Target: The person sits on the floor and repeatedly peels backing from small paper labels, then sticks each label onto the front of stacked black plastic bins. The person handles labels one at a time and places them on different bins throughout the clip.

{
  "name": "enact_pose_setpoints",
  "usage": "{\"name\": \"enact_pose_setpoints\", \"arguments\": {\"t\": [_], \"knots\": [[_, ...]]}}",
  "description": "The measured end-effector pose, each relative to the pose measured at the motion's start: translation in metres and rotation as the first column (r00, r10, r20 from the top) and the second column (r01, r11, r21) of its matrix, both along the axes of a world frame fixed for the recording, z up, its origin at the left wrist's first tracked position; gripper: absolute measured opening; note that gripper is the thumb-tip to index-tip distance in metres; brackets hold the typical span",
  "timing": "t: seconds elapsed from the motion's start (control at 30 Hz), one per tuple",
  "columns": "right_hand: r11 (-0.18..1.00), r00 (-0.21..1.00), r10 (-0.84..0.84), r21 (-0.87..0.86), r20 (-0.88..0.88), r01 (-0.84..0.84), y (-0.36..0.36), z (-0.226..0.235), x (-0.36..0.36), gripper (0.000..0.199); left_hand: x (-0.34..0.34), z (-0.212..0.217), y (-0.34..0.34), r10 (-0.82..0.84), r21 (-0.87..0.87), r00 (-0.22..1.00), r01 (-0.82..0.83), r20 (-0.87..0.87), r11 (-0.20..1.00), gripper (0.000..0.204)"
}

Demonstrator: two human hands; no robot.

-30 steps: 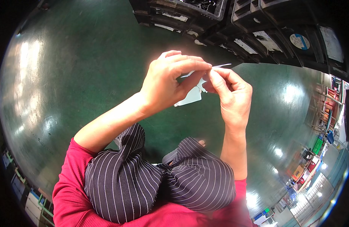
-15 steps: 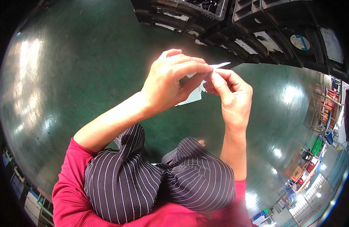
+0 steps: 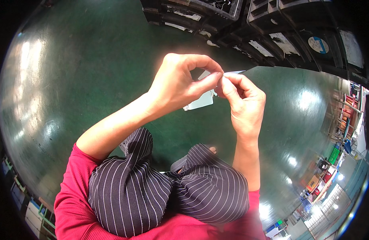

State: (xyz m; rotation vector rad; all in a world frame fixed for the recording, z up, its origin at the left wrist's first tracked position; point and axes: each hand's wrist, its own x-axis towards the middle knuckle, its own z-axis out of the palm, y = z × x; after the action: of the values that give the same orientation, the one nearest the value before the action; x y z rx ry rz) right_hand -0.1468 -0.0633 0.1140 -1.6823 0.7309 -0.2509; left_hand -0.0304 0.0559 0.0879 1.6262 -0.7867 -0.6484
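Note:
My left hand [image 3: 182,78] is closed in a pinch, thumb and forefinger bent into a ring. Its fingertips meet those of my right hand [image 3: 245,105], which pinches too. A thin white piece, like paper or label film [image 3: 235,72], juts out from the meeting fingertips, its far end pointing right. Most of it is hidden behind the fingers. Below and behind the hands a pale white sheet [image 3: 201,102] with an uneven edge shows between them. I cannot tell whether it lies on the floor or hangs from the fingers.
Black plastic crates [image 3: 268,42] with torn white labels stand at the far right, beyond my hands. My knees in striped trousers [image 3: 130,190] are below, over the green floor [image 3: 92,72]. At the right edge are a cluttered bench [image 3: 322,180] and reddish stacked items [image 3: 348,114].
My left hand's other fingers have folded away from view, opening a ring between thumb and forefinger. The white piece has tilted lower behind the right hand. Both hands stay at nearly the same place.

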Motion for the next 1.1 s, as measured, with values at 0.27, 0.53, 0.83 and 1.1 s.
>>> {"name": "enact_pose_setpoints", "arguments": {"t": [0.27, 0.53, 0.83, 1.1], "knots": [[0.999, 1.000, 0.004, -0.034, 0.001, -0.004, -0.0001, -0.0028, -0.0014, 0.015, -0.0001, 0.0009, 0.0002, -0.005, 0.009, 0.998, 0.006, -0.055, 1.000, 0.016], [0.999, 1.000, -0.012, -0.049, 0.008, 0.012, 0.0008, -0.0021, -0.0021, 0.015, 0.0020, -0.0004, -0.0009, -0.023, 0.003, 1.000, 0.023, 0.005, 1.000, 0.014], [0.997, 1.000, -0.007, -0.083, -0.005, 0.006, 0.0008, -0.0043, -0.0032, 0.015, -0.0006, -0.0015, -0.0020, -0.011, 0.016, 1.000, 0.011, 0.026, 1.000, 0.015], [0.997, 0.999, 0.000, -0.080, -0.043, -0.003, 0.0028, -0.0001, -0.0023, 0.015, 0.0012, -0.0030, -0.0021, -0.033, -0.001, 0.999, 0.033, -0.041, 0.999, 0.017]]}}
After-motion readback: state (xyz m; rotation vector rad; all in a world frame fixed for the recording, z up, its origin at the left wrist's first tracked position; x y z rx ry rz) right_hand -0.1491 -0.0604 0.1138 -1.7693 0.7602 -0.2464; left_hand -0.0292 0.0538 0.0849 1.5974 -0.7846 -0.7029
